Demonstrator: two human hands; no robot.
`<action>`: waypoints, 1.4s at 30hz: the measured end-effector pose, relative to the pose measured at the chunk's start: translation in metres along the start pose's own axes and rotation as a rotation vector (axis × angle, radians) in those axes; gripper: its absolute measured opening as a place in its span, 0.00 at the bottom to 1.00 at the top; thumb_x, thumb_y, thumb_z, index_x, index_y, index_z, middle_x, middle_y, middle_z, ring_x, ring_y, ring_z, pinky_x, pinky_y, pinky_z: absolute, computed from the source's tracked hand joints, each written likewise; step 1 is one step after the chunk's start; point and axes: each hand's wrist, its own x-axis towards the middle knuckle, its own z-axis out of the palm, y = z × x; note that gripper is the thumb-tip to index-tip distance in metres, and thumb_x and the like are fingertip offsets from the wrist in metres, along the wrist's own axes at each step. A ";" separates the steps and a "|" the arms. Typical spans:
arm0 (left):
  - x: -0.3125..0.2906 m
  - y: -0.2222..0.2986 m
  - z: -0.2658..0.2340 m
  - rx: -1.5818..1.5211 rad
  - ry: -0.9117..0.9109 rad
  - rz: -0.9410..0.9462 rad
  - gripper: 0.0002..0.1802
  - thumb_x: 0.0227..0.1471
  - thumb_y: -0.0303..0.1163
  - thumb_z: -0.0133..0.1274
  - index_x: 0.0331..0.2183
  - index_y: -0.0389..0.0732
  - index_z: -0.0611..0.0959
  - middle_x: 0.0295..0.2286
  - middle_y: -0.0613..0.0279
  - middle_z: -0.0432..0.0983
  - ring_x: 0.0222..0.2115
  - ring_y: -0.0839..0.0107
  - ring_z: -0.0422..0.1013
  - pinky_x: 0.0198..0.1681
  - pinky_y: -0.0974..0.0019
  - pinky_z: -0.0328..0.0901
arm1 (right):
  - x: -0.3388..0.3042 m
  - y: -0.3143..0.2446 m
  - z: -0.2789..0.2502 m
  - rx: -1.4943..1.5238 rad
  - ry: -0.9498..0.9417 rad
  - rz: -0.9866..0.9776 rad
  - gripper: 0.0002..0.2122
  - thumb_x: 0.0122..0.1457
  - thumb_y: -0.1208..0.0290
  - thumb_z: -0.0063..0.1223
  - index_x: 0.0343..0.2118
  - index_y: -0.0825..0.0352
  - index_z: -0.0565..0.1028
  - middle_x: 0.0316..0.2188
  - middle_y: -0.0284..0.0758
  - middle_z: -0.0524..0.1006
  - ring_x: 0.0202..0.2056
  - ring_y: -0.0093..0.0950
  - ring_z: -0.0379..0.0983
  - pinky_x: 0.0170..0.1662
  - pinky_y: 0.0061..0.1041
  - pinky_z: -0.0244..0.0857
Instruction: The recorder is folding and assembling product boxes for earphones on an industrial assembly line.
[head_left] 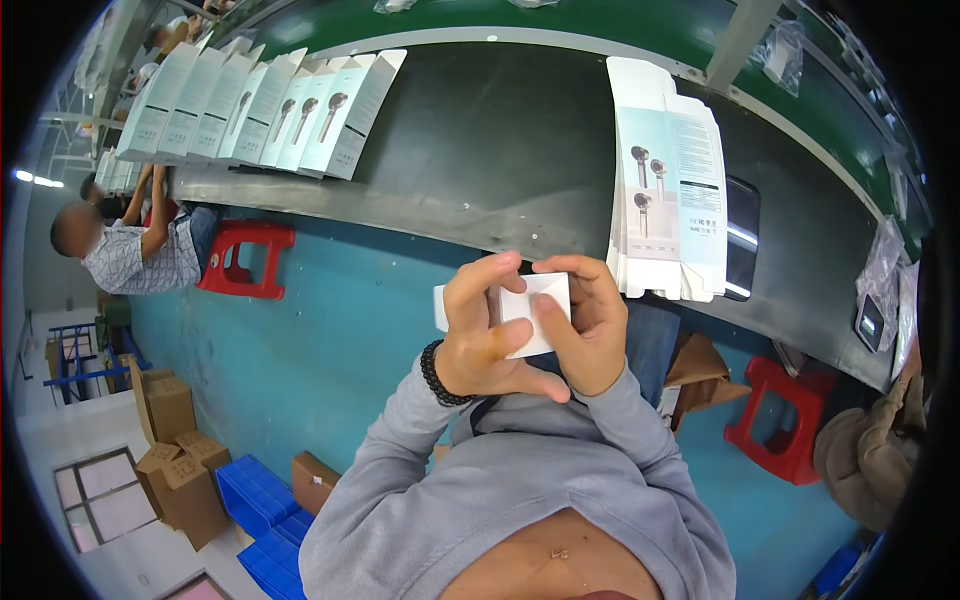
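Observation:
A small white carton is held up in front of my body, its pale end facing me. My left hand, with a dark bead bracelet at the wrist, curls around the carton's left side. Fingers of my right hand wrap the other side, and the thumb presses on the white end panel. A white flap sticks out to the left behind my left hand. Most of the carton's sides are hidden by my fingers.
On the dark bench, a stack of flattened earphone cartons lies right of centre, beside a dark phone. Formed cartons stand in a row at left. Red stools, blue crates and brown boxes surround me. Another person sits far left.

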 end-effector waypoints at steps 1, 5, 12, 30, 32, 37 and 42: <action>0.001 0.000 0.000 0.009 0.002 0.002 0.46 0.30 0.59 0.60 0.51 0.57 0.61 0.49 0.44 0.49 0.42 0.59 0.58 0.31 0.65 0.62 | 0.001 0.002 0.000 0.040 -0.031 -0.038 0.23 0.52 0.76 0.51 0.50 0.72 0.59 0.46 0.42 0.65 0.46 0.28 0.64 0.49 0.26 0.57; 0.009 0.004 -0.017 -0.102 0.146 -0.141 0.50 0.30 0.57 0.61 0.53 0.50 0.58 0.51 0.42 0.49 0.40 0.58 0.61 0.35 0.63 0.62 | -0.005 0.011 0.001 -0.488 -0.204 -0.282 0.42 0.46 0.58 0.58 0.57 0.75 0.46 0.50 0.50 0.62 0.48 0.43 0.61 0.51 0.34 0.52; 0.076 0.031 -0.136 0.030 -0.701 -0.484 0.38 0.37 0.36 0.63 0.49 0.39 0.64 0.47 0.46 0.62 0.48 0.55 0.61 0.50 0.52 0.56 | 0.015 -0.023 -0.003 -0.859 -0.438 -0.538 0.37 0.41 0.55 0.61 0.52 0.71 0.60 0.50 0.49 0.62 0.47 0.45 0.62 0.49 0.38 0.55; 0.024 -0.247 -0.320 0.602 0.796 -0.420 0.47 0.40 0.32 0.60 0.55 0.37 0.49 0.50 0.37 0.51 0.51 0.52 0.56 0.52 0.59 0.52 | 0.008 -0.063 -0.096 -1.658 -0.143 -0.357 0.26 0.45 0.57 0.55 0.46 0.69 0.67 0.49 0.44 0.64 0.53 0.45 0.55 0.53 0.41 0.47; 0.026 -0.250 -0.322 0.655 0.855 -0.481 0.49 0.38 0.35 0.62 0.55 0.37 0.49 0.50 0.38 0.51 0.50 0.51 0.57 0.51 0.59 0.53 | 0.006 -0.067 -0.094 -1.692 -0.274 -0.267 0.26 0.43 0.62 0.57 0.47 0.67 0.67 0.51 0.44 0.62 0.54 0.45 0.54 0.54 0.43 0.46; 0.038 -0.227 -0.293 1.045 0.894 -0.550 0.50 0.37 0.35 0.62 0.55 0.37 0.50 0.50 0.44 0.49 0.50 0.54 0.53 0.52 0.58 0.51 | -0.002 -0.073 -0.102 -1.667 -0.286 -0.294 0.20 0.43 0.72 0.58 0.42 0.68 0.71 0.48 0.46 0.66 0.51 0.43 0.59 0.50 0.42 0.52; 0.050 -0.147 -0.178 0.687 0.349 -0.247 0.55 0.30 0.35 0.66 0.54 0.34 0.49 0.50 0.46 0.49 0.52 0.53 0.50 0.54 0.56 0.47 | -0.012 -0.090 -0.109 -1.544 -0.185 -0.606 0.11 0.48 0.76 0.53 0.35 0.73 0.73 0.35 0.47 0.74 0.37 0.42 0.72 0.38 0.35 0.65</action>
